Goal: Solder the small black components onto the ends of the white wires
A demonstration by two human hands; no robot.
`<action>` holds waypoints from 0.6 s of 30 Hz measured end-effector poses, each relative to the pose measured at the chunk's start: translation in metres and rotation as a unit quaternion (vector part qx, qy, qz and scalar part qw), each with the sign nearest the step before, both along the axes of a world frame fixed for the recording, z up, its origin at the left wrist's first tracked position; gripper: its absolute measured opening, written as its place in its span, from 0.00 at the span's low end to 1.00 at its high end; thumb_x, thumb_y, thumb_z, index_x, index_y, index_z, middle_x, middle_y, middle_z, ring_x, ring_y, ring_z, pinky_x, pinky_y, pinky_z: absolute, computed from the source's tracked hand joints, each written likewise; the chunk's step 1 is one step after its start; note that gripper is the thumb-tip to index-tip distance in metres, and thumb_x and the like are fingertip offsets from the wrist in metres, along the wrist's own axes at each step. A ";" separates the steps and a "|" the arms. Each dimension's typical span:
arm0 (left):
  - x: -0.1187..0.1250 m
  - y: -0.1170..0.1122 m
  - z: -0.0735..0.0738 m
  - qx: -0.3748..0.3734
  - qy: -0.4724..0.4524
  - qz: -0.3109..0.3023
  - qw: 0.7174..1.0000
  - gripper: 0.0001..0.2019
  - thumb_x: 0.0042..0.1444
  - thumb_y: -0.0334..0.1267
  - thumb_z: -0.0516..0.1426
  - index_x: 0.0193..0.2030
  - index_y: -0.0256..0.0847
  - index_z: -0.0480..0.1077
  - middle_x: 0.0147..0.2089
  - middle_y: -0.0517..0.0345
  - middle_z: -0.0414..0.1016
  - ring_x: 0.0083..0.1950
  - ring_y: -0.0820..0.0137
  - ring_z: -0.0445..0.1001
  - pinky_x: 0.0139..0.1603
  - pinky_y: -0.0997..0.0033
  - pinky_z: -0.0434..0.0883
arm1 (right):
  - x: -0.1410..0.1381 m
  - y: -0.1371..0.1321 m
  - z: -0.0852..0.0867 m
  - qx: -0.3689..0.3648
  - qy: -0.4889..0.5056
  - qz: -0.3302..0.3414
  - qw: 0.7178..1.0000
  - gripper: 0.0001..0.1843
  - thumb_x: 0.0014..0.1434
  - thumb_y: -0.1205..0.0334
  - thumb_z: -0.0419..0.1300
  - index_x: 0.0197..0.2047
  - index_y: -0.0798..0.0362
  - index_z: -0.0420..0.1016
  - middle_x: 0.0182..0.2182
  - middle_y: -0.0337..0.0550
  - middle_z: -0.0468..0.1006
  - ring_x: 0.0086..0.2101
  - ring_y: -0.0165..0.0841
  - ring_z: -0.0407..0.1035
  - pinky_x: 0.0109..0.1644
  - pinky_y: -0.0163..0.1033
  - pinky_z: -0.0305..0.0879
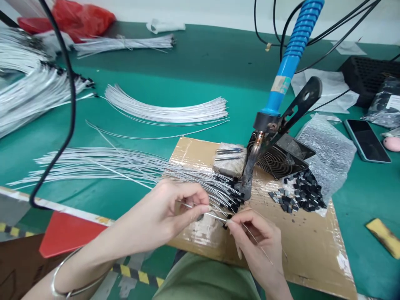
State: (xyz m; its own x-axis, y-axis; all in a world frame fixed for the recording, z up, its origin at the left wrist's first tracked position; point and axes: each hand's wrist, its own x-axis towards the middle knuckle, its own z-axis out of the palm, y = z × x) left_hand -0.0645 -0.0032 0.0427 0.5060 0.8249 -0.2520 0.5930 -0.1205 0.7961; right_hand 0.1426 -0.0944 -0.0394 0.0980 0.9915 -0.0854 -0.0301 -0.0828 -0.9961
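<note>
My left hand [181,208] pinches a thin white wire [215,216] between thumb and fingertips, low over the cardboard. Just to its right, my right hand [259,243] is closed, thumb against forefinger, at the end of the same wire. A small black piece shows beside those fingertips. Thin strands, perhaps solder, run through my right hand and stick out below it. Behind both hands lies a bundle of white wires [125,166] with black ends, reaching under a blue-handled soldering iron [289,62]. The iron is clamped tip down in a black holder.
Loose black connector pieces [304,193] are heaped right of a small fan [275,156] on the cardboard sheet [300,246]. Another white wire bundle [168,109] lies behind. A phone [367,141] and a yellow sponge [385,237] sit rightward. A black cable [69,96] hangs at left.
</note>
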 end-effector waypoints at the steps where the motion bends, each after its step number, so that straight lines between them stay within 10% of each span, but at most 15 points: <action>1: 0.002 0.000 0.000 -0.018 0.008 -0.005 1.000 0.15 0.68 0.44 0.58 0.32 0.40 0.77 0.27 0.60 0.77 0.28 0.71 0.69 0.28 0.74 0.62 | 0.000 0.000 0.000 0.001 -0.003 -0.002 1.000 0.12 0.68 0.57 0.70 0.32 0.50 0.82 0.26 0.36 0.77 0.18 0.23 0.61 0.21 0.31 0.56; 9: 0.007 0.002 0.001 -0.109 -0.018 -0.043 0.993 0.13 0.67 0.42 0.58 0.32 0.40 0.74 0.22 0.67 0.66 0.23 0.74 0.59 0.23 0.74 0.55 | 0.009 0.001 0.003 0.101 -0.058 0.007 0.993 0.10 0.70 0.65 0.66 0.33 0.50 0.80 0.26 0.35 0.76 0.21 0.24 0.63 0.26 0.32 0.58; 18: 0.028 -0.022 -0.012 0.064 0.011 -0.066 0.996 0.10 0.74 0.34 0.52 0.44 0.42 0.76 0.35 0.59 0.78 0.35 0.68 0.73 0.37 0.71 0.65 | 0.007 -0.002 0.003 0.080 -0.078 -0.038 0.993 0.12 0.71 0.62 0.65 0.34 0.50 0.79 0.25 0.35 0.73 0.25 0.28 0.66 0.29 0.33 0.60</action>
State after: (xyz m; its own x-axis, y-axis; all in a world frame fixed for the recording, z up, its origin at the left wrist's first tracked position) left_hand -0.0362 -0.0251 0.0302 0.6074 0.7776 -0.1624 0.5831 -0.2976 0.7559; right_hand 0.1500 -0.0968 -0.0364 0.1719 0.9806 0.0942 0.1254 0.0731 -0.9894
